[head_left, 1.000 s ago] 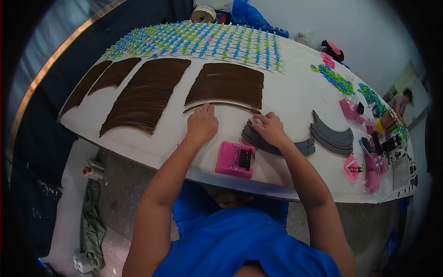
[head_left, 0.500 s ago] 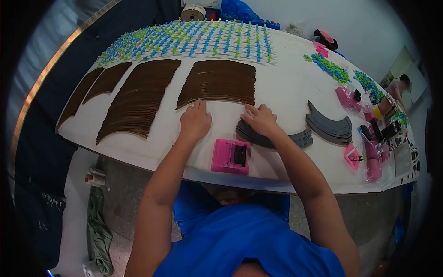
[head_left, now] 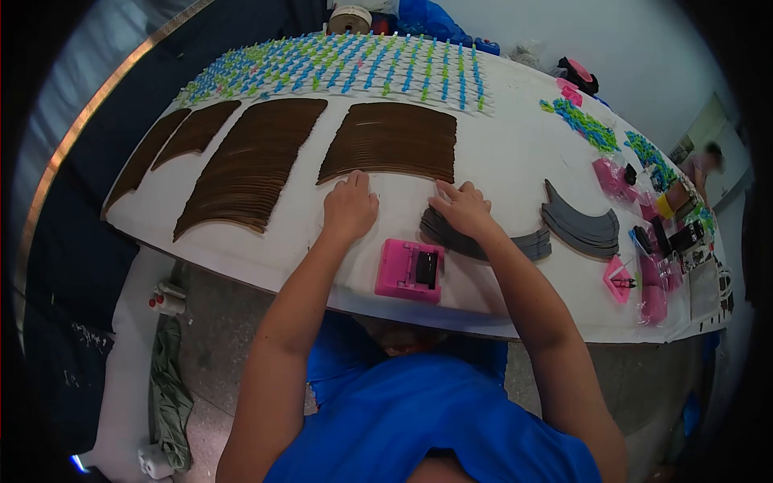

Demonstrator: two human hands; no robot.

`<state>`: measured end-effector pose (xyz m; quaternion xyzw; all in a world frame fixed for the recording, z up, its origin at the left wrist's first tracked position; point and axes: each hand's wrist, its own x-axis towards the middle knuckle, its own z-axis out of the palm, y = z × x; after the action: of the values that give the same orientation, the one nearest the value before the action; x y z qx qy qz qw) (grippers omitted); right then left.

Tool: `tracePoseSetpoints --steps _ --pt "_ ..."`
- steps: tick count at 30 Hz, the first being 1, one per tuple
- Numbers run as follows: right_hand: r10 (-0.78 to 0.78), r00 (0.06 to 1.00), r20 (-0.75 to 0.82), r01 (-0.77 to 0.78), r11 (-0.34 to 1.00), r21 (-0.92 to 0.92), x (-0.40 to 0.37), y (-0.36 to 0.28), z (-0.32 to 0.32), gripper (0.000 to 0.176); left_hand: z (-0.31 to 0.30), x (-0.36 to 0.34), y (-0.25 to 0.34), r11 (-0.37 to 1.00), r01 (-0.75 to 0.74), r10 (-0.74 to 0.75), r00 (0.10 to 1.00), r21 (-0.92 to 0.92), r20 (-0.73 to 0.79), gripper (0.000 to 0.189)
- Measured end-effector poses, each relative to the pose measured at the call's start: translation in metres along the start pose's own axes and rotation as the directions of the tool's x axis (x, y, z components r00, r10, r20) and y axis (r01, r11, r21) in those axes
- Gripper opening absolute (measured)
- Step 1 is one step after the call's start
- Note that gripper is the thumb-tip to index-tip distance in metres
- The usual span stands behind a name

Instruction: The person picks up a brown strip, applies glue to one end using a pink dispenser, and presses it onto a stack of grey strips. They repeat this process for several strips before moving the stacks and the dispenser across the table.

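Observation:
A stack of overlapping brown curved strips (head_left: pixel 388 141) lies in front of me. At its near edge, my left hand (head_left: pixel 351 209) is closed, fingertips on the nearest brown strip left of its middle. My right hand (head_left: pixel 463 209) is closed at the near right corner of that stack, thumb and fingers at the strip's end. The fingertips' undersides are hidden. Under and beside my right wrist lies a fan of dark grey curved strips (head_left: pixel 527 244). Between my forearms sits a pink box-shaped holder (head_left: pixel 394 282) with a black part (head_left: pixel 426 268).
More brown strip stacks (head_left: pixel 250 165) lie to the left. Rows of blue and green clips (head_left: pixel 354 68) stand at the back. Another grey fan (head_left: pixel 581 229), loose clips (head_left: pixel 584 125) and pink bags (head_left: pixel 613 177) are on the right. A person (head_left: pixel 704 171) is at the far right.
The whole view has shifted slightly, with the table's things a little further right. Both my hands stay at the near edge of the brown stack, almost unchanged in pose.

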<state>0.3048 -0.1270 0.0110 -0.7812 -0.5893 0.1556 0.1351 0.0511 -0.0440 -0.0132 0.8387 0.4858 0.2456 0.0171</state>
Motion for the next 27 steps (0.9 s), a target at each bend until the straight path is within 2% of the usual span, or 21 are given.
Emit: tracePoseSetpoints --steps 6,17,23,25,27 --pt "-0.045 0.999 -0.017 0.045 0.999 -0.002 0.001 0.009 0.003 0.066 0.005 -0.002 -0.003 1.0 0.007 -0.008 0.999 -0.021 -0.037 0.033" --pt "-0.167 0.985 -0.041 0.168 0.985 0.045 -0.002 0.03 0.001 0.06 0.008 -0.005 0.001 0.979 0.144 -0.126 0.984 0.147 -0.125 0.036" --pt "-0.246 0.966 -0.08 0.256 0.954 0.159 -0.008 0.044 0.001 0.053 0.01 -0.004 -0.001 0.981 0.14 -0.124 0.985 0.136 -0.121 0.036" --pt "-0.254 0.965 -0.058 0.259 0.913 0.315 -0.017 0.045 -0.007 0.05 0.009 -0.004 0.0 0.981 0.14 -0.124 0.985 0.134 -0.119 0.036" --pt "-0.281 0.955 -0.095 0.296 0.884 0.363 -0.026 0.048 -0.01 0.048 0.007 -0.004 0.0 0.981 0.14 -0.125 0.986 0.132 -0.115 0.036"
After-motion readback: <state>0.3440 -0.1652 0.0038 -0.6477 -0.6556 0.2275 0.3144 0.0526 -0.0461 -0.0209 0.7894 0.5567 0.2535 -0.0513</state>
